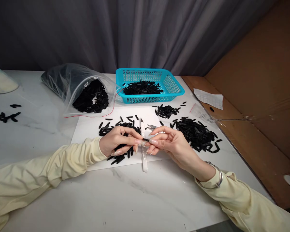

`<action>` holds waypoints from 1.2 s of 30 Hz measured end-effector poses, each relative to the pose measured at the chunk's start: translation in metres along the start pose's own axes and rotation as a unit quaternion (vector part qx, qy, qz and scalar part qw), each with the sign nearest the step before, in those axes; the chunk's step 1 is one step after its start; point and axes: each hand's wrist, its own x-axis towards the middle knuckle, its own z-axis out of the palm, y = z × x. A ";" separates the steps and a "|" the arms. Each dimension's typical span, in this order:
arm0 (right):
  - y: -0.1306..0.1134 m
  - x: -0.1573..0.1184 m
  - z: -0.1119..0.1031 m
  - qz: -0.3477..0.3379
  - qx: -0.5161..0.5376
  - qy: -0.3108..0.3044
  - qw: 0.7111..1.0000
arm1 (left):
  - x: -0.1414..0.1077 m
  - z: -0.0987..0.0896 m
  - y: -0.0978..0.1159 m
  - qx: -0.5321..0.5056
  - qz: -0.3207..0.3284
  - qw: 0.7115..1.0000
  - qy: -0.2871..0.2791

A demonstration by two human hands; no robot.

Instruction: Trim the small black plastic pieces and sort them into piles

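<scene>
Strip [146, 140], slim and black, lies roughly nine-to-three o'clock, pinched by left hand [118, 141] at nine, right hand [174, 143] at three.

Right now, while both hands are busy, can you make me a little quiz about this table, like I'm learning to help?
1. Pick one: on which side of the blue basket does the plastic bag lie, as the picture shows it?
A) left
B) right
C) underneath

2. True or false: the left hand and the right hand meet at one small black piece.

3. Fill in the blank: the bracelet is on the ____ arm.

Key: 1. A; 2. True; 3. right
</scene>
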 end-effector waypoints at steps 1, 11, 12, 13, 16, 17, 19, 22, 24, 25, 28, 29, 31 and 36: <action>0.000 0.000 0.000 -0.002 -0.001 0.000 1.000 | 0.000 0.000 0.000 0.001 0.002 1.000 -0.002; 0.001 0.000 0.002 -0.021 -0.032 0.004 0.999 | 0.000 0.001 0.001 0.032 0.029 0.998 -0.041; 0.002 -0.001 0.003 -0.025 -0.040 0.004 0.999 | 0.000 0.001 0.001 0.037 0.031 0.998 -0.042; 0.002 -0.001 0.004 -0.029 -0.048 0.003 0.998 | 0.000 0.002 0.001 0.042 0.031 0.998 -0.040; 0.002 -0.002 0.006 -0.043 -0.059 0.002 0.997 | 0.000 0.003 0.001 0.044 0.027 0.998 -0.025; 0.002 -0.002 0.006 -0.046 -0.060 0.002 0.997 | 0.000 0.004 0.001 0.042 0.024 0.999 -0.018; 0.002 -0.003 0.006 -0.048 -0.062 0.003 0.997 | 0.000 0.005 0.001 0.037 0.018 0.999 -0.002; 0.001 -0.003 0.004 -0.050 -0.066 -0.004 0.997 | -0.001 0.006 0.001 0.043 0.013 0.999 0.022; 0.000 -0.003 0.004 -0.055 -0.067 -0.010 0.996 | -0.001 0.006 0.001 0.055 0.013 0.998 0.032; 0.001 -0.003 0.003 -0.058 -0.068 -0.011 0.996 | -0.001 0.006 0.000 0.062 0.014 0.997 0.034; 0.001 -0.003 0.004 -0.066 -0.077 -0.006 0.995 | -0.001 0.004 -0.001 0.075 0.019 0.996 0.036; 0.002 -0.003 0.004 -0.069 -0.082 -0.001 0.994 | -0.001 0.004 -0.002 0.077 0.023 0.996 0.035; 0.003 -0.003 0.005 -0.078 -0.093 0.013 0.993 | -0.001 0.003 -0.003 0.078 0.034 0.996 0.036; 0.005 -0.003 0.006 -0.087 -0.135 0.045 0.986 | 0.000 0.006 -0.002 0.073 0.056 0.995 0.046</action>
